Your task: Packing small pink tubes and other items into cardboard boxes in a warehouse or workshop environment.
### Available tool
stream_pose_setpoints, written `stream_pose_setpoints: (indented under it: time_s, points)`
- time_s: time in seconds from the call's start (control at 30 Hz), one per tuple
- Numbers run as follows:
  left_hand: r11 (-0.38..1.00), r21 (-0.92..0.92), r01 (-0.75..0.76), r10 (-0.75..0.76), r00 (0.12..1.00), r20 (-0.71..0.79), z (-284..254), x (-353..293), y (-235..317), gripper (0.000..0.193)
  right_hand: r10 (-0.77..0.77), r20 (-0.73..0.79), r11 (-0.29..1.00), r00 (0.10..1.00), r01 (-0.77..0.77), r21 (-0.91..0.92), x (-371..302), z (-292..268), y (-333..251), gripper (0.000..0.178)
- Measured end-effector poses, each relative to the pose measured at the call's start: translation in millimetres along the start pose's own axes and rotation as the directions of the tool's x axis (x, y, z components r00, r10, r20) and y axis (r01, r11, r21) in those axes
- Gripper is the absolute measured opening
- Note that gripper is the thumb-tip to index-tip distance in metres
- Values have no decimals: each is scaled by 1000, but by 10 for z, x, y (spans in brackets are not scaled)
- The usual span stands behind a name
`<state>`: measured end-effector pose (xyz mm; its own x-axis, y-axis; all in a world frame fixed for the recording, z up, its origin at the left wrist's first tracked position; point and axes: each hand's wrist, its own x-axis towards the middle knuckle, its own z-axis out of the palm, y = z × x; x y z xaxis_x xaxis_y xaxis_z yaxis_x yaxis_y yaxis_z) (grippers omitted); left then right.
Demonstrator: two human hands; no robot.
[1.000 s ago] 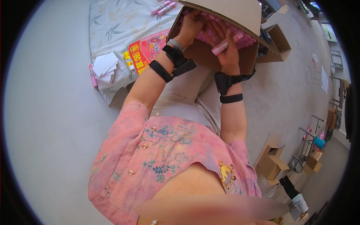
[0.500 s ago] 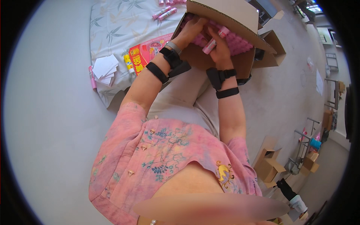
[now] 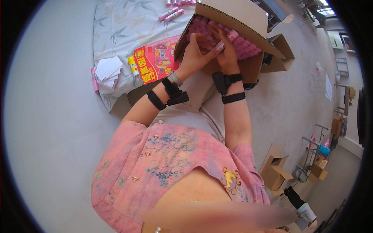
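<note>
My right hand point(image 3: 228, 57) is closed around a pink tube with a pale cap point(image 3: 220, 47), which is tilted at the mouth of an open cardboard box point(image 3: 230, 13). My left hand point(image 3: 193, 54) curls in from the left, its thumb and fingers at the lower end of that tube. Behind both hands, the box holds many upright pink tubes point(image 3: 248, 49) packed close together. Both wrists wear black straps with small black devices.
On the patterned cloth point(image 3: 116, 42) at left lie a red and pink printed packet point(image 3: 157, 58), a yellow tube point(image 3: 133, 66), white cards point(image 3: 109, 72) and loose pink tubes point(image 3: 174, 15). Another open carton point(image 3: 280, 54) stands right of the box. More cartons point(image 3: 277, 176) sit farther right.
My left hand has come back out from among the packed tubes toward me, to the lower end of the held tube. My right hand keeps its hold, barely moved.
</note>
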<state>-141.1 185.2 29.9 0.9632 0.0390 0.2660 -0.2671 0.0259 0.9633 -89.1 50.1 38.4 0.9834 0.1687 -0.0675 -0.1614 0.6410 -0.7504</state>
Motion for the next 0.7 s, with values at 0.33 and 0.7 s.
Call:
stream_pose_setpoints:
  time_s: [0.33,0.7]
  points:
    - [977,-109,184,-186,982,-9,-58,-270,-94,47,-44,75,986,996,55,-158,33,24,55,65]
    - [862,-435,260,-381,898,-219,-206,-389,145,46,42,57,990,998,-34,-138,-17,46,-39,76]
